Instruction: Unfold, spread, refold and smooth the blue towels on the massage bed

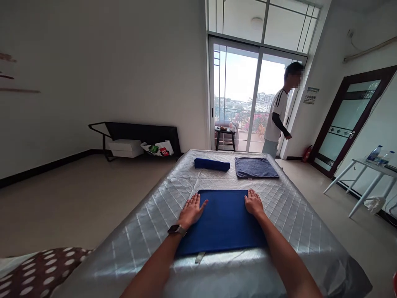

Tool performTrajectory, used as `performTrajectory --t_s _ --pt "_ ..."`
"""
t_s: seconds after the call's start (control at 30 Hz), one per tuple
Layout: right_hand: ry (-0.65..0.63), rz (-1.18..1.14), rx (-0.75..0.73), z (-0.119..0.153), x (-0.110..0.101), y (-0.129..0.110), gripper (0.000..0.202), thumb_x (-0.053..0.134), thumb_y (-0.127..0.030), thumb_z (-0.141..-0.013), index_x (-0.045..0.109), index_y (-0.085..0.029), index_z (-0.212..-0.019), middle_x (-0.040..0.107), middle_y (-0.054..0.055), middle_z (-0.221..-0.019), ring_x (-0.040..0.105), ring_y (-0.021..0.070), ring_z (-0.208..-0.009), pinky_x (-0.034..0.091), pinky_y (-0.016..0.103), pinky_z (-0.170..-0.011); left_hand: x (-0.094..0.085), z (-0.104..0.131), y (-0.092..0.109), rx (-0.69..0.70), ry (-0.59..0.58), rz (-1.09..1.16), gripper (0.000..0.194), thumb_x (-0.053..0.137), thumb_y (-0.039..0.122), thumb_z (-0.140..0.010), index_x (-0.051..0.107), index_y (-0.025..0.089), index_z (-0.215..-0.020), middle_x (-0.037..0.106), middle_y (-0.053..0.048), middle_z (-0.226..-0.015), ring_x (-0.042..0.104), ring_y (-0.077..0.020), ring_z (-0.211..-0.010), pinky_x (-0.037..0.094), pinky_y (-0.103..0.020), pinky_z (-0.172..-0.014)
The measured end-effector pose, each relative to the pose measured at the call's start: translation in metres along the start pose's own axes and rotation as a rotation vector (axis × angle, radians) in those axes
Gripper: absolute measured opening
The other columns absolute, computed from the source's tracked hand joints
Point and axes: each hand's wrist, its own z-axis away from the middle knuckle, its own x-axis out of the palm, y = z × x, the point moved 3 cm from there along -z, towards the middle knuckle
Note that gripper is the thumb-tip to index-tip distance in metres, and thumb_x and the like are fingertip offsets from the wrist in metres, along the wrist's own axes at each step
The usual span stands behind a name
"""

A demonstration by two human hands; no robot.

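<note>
Both hands lie spread and flat, palms down: the left hand (191,210) on the left edge of the blue towel (223,221) lying flat on the bed (139,231), the right hand (253,203) on its far right corner. The quilted cover looks slippery, so uneven pressure could skew or wrinkle the towel.
</note>
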Motion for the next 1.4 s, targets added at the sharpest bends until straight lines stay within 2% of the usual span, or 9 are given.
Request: performTrajectory --t_s 0.3,0.53,0.67,0.77,0.97,1.07,1.13,1.2,1.4 --pt "0.041 0.078 -0.023 0.019 -0.013 -0.005 0.059 0.025 -0.029 -0.102 0.032 -0.005 -0.155 0.031 0.015 -0.161 0.022 0.0203 -0.152 0.015 0.038 -0.123 -0.002 0.004 0.011 -0.02 0.036 -0.01 0.079 0.014 0.059 -0.099 0.037 0.005 -0.152 0.032 -0.019 -0.16 0.028 -0.0281 -0.15 0.024 -0.047 -0.122" --pt "-0.007 0.064 -0.073 0.059 0.001 0.005 0.062 0.025 -0.036 -0.103 0.027 -0.005 -0.157 0.027 0.015 -0.162 0.019 0.0211 -0.153 0.018 0.039 -0.122 -0.005 0.005 0.007 -0.016 0.007 -0.031 0.08 0.016 0.058 -0.099 0.034 0.002 -0.152 0.029 -0.02 -0.161 0.028 -0.0279 -0.15 0.023 -0.047 -0.122" --pt "-0.029 0.042 -0.062 0.066 0.005 0.005 0.064 0.022 -0.038 -0.104 0.025 -0.004 -0.157 0.024 0.014 -0.163 0.017 0.0209 -0.153 0.015 0.038 -0.123 -0.015 0.01 0.013 -0.021 0.08 -0.05 0.08 0.013 0.058 -0.099 0.038 0.003 -0.151 0.035 -0.02 -0.158 0.031 -0.0297 -0.149 0.025 -0.049 -0.122" --pt "-0.03 0.019 -0.06 0.066 0.004 0.004 0.064 0.023 -0.039 -0.103 0.025 -0.004 -0.157 0.024 0.015 -0.163 0.016 0.0209 -0.153 0.014 0.038 -0.123 -0.018 0.017 0.049 0.078 0.128 -0.036 0.077 0.015 0.057 -0.1 0.04 0.004 -0.15 0.038 -0.019 -0.157 0.032 -0.0296 -0.148 0.028 -0.046 -0.122" --pt "-0.017 0.015 -0.087 0.066 0.004 0.006 0.063 0.024 -0.034 -0.103 0.025 -0.003 -0.157 0.023 0.016 -0.163 0.016 0.0222 -0.153 0.015 0.04 -0.122 0.007 0.037 0.173 0.486 0.033 -0.002 0.063 0.018 0.049 -0.104 0.042 0.016 -0.151 0.043 -0.013 -0.156 0.036 -0.0246 -0.147 0.03 -0.045 -0.121" --pt "-0.02 0.018 -0.105 0.066 0.005 0.006 0.062 0.024 -0.033 -0.103 0.025 -0.002 -0.157 0.023 0.017 -0.163 0.016 0.022 -0.153 0.016 0.04 -0.122 0.017 0.043 0.195 0.547 0.006 0.02 0.059 0.019 0.045 -0.104 0.038 0.02 -0.154 0.043 -0.012 -0.156 0.036 -0.0237 -0.147 0.029 -0.046 -0.121" --pt "-0.022 0.012 -0.1 0.066 0.004 0.006 0.063 0.024 -0.035 -0.103 0.025 -0.002 -0.156 0.024 0.017 -0.162 0.016 0.0219 -0.153 0.015 0.039 -0.122 0.018 0.045 0.185 0.518 0.014 0.027 0.059 0.018 0.046 -0.104 0.039 0.019 -0.153 0.041 -0.011 -0.157 0.034 -0.0233 -0.148 0.029 -0.046 -0.121" --pt "-0.02 0.002 -0.087 0.066 0.004 0.006 0.064 0.025 -0.037 -0.103 0.025 -0.002 -0.157 0.024 0.016 -0.163 0.016 0.0215 -0.153 0.014 0.039 -0.123 0.017 0.045 0.158 0.463 0.019 0.023 0.062 0.018 0.049 -0.104 0.041 0.018 -0.152 0.039 -0.011 -0.158 0.032 -0.0235 -0.149 0.028 -0.045 -0.122" --pt "-0.033 -0.004 -0.071 0.068 0.002 0.004 0.064 0.024 -0.037 -0.103 0.024 -0.003 -0.157 0.022 0.015 -0.163 0.014 0.0203 -0.154 0.012 0.038 -0.123 0.019 0.058 0.032 0.238 0.042 -0.038 0.073 0.019 0.059 -0.101 0.039 0.011 -0.152 0.036 -0.016 -0.159 0.03 -0.0276 -0.149 0.027 -0.05 -0.121"
